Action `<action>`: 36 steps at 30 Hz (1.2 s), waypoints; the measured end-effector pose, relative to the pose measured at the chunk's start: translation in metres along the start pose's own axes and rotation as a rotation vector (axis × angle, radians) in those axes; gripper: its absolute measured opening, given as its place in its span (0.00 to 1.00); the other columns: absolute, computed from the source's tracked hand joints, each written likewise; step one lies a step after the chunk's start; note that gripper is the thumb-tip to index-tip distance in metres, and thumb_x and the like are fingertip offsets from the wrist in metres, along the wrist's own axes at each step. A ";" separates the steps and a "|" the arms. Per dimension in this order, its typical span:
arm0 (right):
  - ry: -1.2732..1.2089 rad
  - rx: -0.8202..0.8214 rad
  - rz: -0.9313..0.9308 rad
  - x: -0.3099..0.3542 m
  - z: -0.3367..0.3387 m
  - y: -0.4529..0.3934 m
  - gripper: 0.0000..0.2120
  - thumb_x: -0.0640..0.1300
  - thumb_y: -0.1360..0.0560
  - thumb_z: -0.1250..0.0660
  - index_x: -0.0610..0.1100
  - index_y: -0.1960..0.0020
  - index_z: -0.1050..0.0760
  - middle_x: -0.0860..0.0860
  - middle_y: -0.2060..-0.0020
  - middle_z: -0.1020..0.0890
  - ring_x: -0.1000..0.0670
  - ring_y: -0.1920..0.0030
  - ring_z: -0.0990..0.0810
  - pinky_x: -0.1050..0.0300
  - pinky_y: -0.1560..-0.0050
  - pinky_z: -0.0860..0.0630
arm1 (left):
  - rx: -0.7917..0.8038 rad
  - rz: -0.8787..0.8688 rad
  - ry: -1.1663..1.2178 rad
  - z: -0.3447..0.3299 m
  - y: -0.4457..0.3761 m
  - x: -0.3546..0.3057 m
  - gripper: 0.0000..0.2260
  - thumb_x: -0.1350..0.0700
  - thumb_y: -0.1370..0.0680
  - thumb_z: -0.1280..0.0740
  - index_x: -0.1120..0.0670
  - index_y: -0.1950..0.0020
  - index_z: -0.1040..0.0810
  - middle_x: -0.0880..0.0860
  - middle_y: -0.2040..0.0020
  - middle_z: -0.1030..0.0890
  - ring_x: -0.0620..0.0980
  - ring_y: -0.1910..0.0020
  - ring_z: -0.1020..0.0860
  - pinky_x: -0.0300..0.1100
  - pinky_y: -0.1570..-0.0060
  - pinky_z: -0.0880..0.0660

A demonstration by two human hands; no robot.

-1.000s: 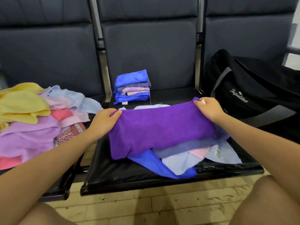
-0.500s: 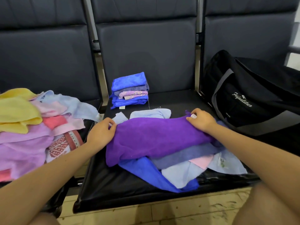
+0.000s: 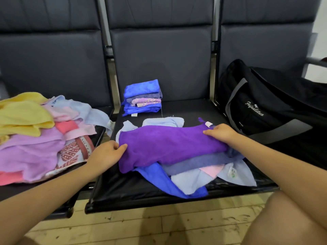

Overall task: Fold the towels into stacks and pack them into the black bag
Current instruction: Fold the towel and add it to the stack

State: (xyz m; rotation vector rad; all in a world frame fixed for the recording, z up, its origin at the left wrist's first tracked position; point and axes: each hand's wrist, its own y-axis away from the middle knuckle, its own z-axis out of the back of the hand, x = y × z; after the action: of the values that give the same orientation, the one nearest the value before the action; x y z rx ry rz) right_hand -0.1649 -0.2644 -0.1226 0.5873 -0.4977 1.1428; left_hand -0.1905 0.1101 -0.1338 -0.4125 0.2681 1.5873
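- Lying across the middle seat of the bench (image 3: 141,193), the purple towel (image 3: 169,147) is folded lengthwise into a long band, draped over a loose heap of blue, lavender and pink cloths (image 3: 203,172).
- It looks like soft, light microfibre: it will sag and lose its fold if lifted by one point, so the ends or corners are the sensible places to hold, with both hands working together.
- The nap should cling a little to the cloths underneath, so I judge it will drag them along rather than slide freely.
- The left hand (image 3: 106,154) sits at the towel's near-left end, fingers (image 3: 122,147) loosely curled with the tips touching the purple edge; whether they pinch it or only rest against it is hard to tell from this angle.
- The right hand (image 3: 221,134) lies on the far-right end just below the white care tag (image 3: 208,124), fingers flat and extended, pressing the fabric down and gripping nothing.
- So the towel runs between the two hands, touched at both ends, its middle free.
- Behind it, at the seat's back, stands a small folded stack (image 3: 143,98), bright blue on top, well apart from either hand.
- An unfolded pile of yellow, pink and lilac towels (image 3: 35,131) covers the seat to the left.
- The black bag (image 3: 265,106) rests on the right-hand seat, near the right hand; nothing shows of any towel inside it, so packing seems some way off.
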 end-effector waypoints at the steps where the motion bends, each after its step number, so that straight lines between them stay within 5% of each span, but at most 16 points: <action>1: -0.035 -0.026 0.016 -0.001 0.001 0.002 0.21 0.51 0.24 0.32 0.44 0.71 0.34 0.48 0.71 0.30 0.48 0.68 0.31 0.54 0.65 0.37 | 0.007 0.008 -0.005 0.001 0.004 0.000 0.19 0.44 0.21 0.39 0.59 0.58 0.23 0.54 0.62 0.19 0.52 0.60 0.23 0.44 0.60 0.31; 8: -0.115 -0.190 0.058 0.001 0.000 0.016 0.20 0.46 0.20 0.39 0.44 0.69 0.37 0.48 0.72 0.32 0.49 0.70 0.34 0.53 0.68 0.39 | 0.027 0.077 0.279 -0.005 0.017 -0.016 0.14 0.55 0.19 0.40 0.57 0.64 0.33 0.53 0.67 0.30 0.51 0.65 0.31 0.44 0.65 0.37; 12: -0.174 -0.209 0.027 0.004 0.000 0.018 0.20 0.45 0.20 0.39 0.44 0.70 0.36 0.48 0.72 0.33 0.48 0.68 0.35 0.53 0.68 0.40 | 0.032 0.197 0.668 -0.008 0.013 -0.019 0.17 0.57 0.18 0.41 0.55 0.67 0.36 0.55 0.69 0.32 0.51 0.70 0.30 0.42 0.70 0.27; 16: -0.197 -0.225 -0.057 -0.007 0.011 0.017 0.16 0.46 0.21 0.36 0.33 0.59 0.21 0.41 0.63 0.25 0.45 0.61 0.28 0.54 0.59 0.34 | -0.076 0.012 0.324 0.001 0.010 -0.005 0.05 0.57 0.19 0.39 0.57 0.53 0.30 0.55 0.68 0.25 0.54 0.69 0.24 0.44 0.67 0.28; 20: -0.303 -0.214 -0.121 -0.014 0.017 0.016 0.15 0.45 0.22 0.34 0.33 0.46 0.24 0.41 0.51 0.23 0.41 0.47 0.24 0.52 0.47 0.30 | 0.042 -0.053 0.229 0.002 0.017 0.001 0.06 0.57 0.21 0.36 0.56 0.49 0.31 0.55 0.67 0.23 0.49 0.75 0.23 0.42 0.70 0.31; 22: -0.468 -0.169 -0.139 -0.010 0.017 0.020 0.16 0.45 0.24 0.32 0.35 0.41 0.26 0.42 0.49 0.23 0.42 0.46 0.23 0.52 0.47 0.28 | 0.047 -0.091 0.160 0.000 0.021 -0.003 0.09 0.55 0.22 0.33 0.56 0.47 0.31 0.54 0.67 0.23 0.47 0.70 0.24 0.39 0.69 0.34; 26: -0.753 -0.010 -0.120 0.008 0.022 0.028 0.12 0.42 0.25 0.30 0.38 0.45 0.24 0.43 0.56 0.19 0.47 0.59 0.21 0.55 0.60 0.25 | -0.036 -0.147 0.187 0.003 0.024 -0.011 0.09 0.56 0.23 0.33 0.55 0.48 0.31 0.52 0.70 0.28 0.49 0.69 0.29 0.43 0.68 0.34; 32: -0.792 0.091 0.072 0.063 0.011 0.041 0.04 0.39 0.25 0.32 0.40 0.58 0.22 0.43 0.63 0.20 0.48 0.65 0.22 0.58 0.63 0.26 | -0.019 -0.164 0.331 0.003 0.005 -0.030 0.03 0.59 0.22 0.37 0.50 0.53 0.28 0.52 0.65 0.23 0.49 0.66 0.24 0.41 0.65 0.29; 36: -0.656 0.252 0.215 0.090 -0.026 0.057 0.03 0.38 0.25 0.34 0.41 0.55 0.22 0.41 0.60 0.23 0.46 0.60 0.26 0.54 0.57 0.32 | 0.029 -0.127 0.425 -0.003 -0.010 -0.042 0.10 0.60 0.24 0.36 0.45 0.58 0.27 0.52 0.63 0.21 0.52 0.63 0.20 0.52 0.53 0.21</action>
State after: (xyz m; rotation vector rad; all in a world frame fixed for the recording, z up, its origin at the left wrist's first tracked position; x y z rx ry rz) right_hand -0.1866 -0.1684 -0.0739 1.1633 -1.0032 1.2140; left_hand -0.1790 0.0717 -0.1181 -0.7297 0.5771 1.3595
